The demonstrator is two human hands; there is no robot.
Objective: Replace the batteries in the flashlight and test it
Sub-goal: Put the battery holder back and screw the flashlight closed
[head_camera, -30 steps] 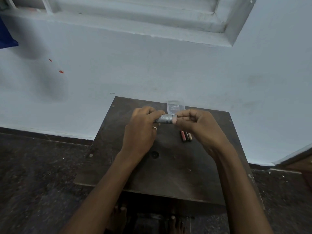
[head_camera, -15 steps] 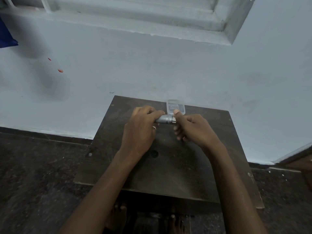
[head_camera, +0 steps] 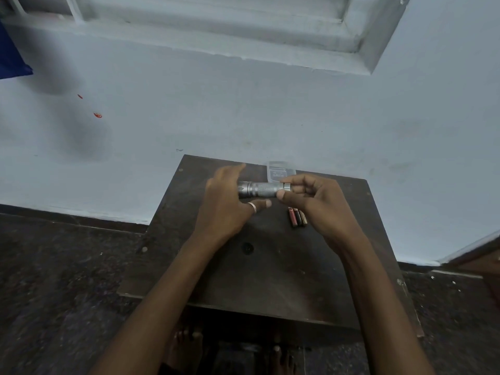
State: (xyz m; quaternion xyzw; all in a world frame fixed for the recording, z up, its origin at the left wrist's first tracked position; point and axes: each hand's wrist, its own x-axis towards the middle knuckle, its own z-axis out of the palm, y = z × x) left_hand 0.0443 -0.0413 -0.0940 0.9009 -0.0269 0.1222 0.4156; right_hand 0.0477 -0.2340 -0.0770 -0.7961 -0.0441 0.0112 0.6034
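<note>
A small silver flashlight [head_camera: 259,189] lies level above the dark wooden table [head_camera: 270,280], its head to the left. My right hand [head_camera: 316,205] pinches its right tail end between thumb and fingers. My left hand [head_camera: 230,204] is at the head end with fingers spread apart; the thumb sits under the body, and the palm hides part of the head. Three small batteries [head_camera: 297,217] lie side by side on the table just below my right hand.
A clear plastic case [head_camera: 280,171] lies at the table's far edge against the pale blue wall. The table has a small hole [head_camera: 247,248] near its middle. Dark speckled floor surrounds it, and my bare feet show below the near edge.
My left hand has loosened from a full wrap around the flashlight, baring most of its body. My right hand has shifted right to the tail end, uncovering the batteries.
</note>
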